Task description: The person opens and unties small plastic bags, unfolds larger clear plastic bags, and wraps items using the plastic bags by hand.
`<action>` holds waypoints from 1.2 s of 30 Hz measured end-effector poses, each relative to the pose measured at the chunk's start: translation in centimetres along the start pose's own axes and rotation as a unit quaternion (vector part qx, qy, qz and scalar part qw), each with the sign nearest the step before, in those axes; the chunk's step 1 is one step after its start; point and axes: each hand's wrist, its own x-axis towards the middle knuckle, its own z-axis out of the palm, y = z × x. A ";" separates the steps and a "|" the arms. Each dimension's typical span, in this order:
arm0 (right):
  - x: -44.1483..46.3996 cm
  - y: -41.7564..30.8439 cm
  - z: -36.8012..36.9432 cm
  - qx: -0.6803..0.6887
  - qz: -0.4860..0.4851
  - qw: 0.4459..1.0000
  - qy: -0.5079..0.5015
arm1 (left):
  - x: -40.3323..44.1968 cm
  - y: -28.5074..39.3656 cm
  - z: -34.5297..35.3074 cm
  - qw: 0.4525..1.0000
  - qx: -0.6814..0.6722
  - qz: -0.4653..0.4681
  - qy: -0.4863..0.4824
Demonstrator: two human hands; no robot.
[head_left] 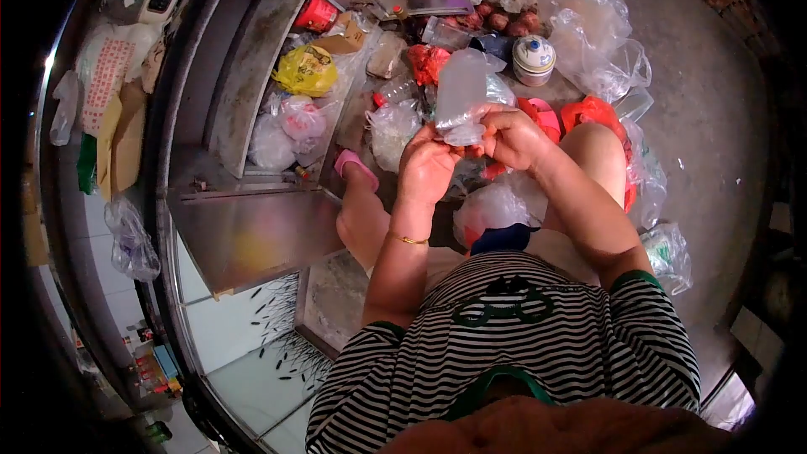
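Note:
A translucent, whitish plastic container [461, 88] is held up in front of my body between both hands. My left hand [427, 170], with a gold bracelet [409, 240] on its wrist, is closed at the lower left of it. On the other side, my right hand [511, 136] pinches its lower right edge with bent fingers. A clear, crumpled-looking piece [463, 134] shows between the fingertips at the container's bottom. Behind the hands lie clear plastic bags [395, 130] and a red bag [428, 63].
An open cabinet [252, 76] at the left holds a yellow bag [306, 70] and white bags [271, 143]. Its door [261, 235] hangs open. A lidded white jar [534, 60] and large clear bags [588, 34] stand on the floor ahead.

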 end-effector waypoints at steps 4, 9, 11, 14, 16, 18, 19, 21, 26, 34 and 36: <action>0.0 0.2 -0.6 -0.129 -0.045 0.989 -0.053 | 0.0 0.2 0.7 0.999 0.033 0.027 0.000; 0.1 0.7 -0.2 -0.252 -0.087 0.963 -0.031 | -0.4 -1.0 -0.4 0.991 0.068 0.062 0.102; 0.0 0.8 0.1 -0.288 -0.102 0.952 -0.010 | -0.4 -0.8 -0.3 0.986 0.106 0.050 0.114; 0.2 1.2 0.3 -0.312 -0.115 0.942 0.048 | -0.6 -0.9 0.7 0.973 0.164 0.020 0.163; 0.4 1.3 0.0 -0.307 -0.081 0.945 0.083 | -0.7 -1.2 0.2 0.967 0.198 -0.005 0.162; 0.4 1.2 -0.1 -0.318 -0.054 0.941 0.104 | -0.7 -1.1 0.3 0.966 0.195 -0.016 0.171; 0.4 1.2 -0.1 -0.324 -0.040 0.938 0.113 | -0.6 -0.8 0.8 0.968 0.174 -0.014 0.181; 0.8 1.6 -0.4 -0.317 -0.081 0.940 0.094 | -0.4 -0.7 0.9 0.969 0.164 -0.007 0.186; 0.4 1.3 0.1 -0.322 -0.064 0.938 0.109 | -0.1 -0.5 1.9 0.958 0.193 0.019 0.212; 0.1 1.0 0.6 -0.099 0.002 0.987 0.129 | -0.1 -0.6 0.7 0.982 0.092 0.001 0.165; 0.4 1.4 0.6 -0.049 0.006 0.988 0.149 | 0.0 -0.7 0.6 0.988 0.044 -0.005 0.146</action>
